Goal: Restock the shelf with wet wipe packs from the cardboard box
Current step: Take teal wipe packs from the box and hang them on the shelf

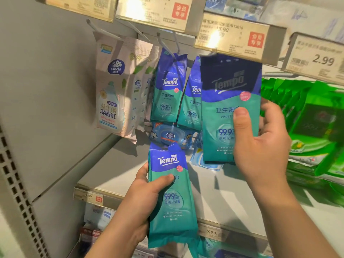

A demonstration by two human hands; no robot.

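Observation:
My right hand (260, 144) grips a blue-and-teal Tempo wet wipe pack (221, 101) upright, its top just under a price-tag rail. My left hand (147, 194) holds a second Tempo pack (171, 207) lower down, in front of the shelf edge, thumb across its front. Two more Tempo packs (169, 88) hang from metal pegs (163, 45) behind, left of the raised pack. The cardboard box is out of view.
White Vinda packs (111, 94) hang on pegs at the left. Green wipe packs (312, 131) fill the right side. A blue Vinda pack (170, 135) lies on the grey shelf board (119, 164). Price tags (232, 36) line the rail overhead; a grey side panel stands at the left.

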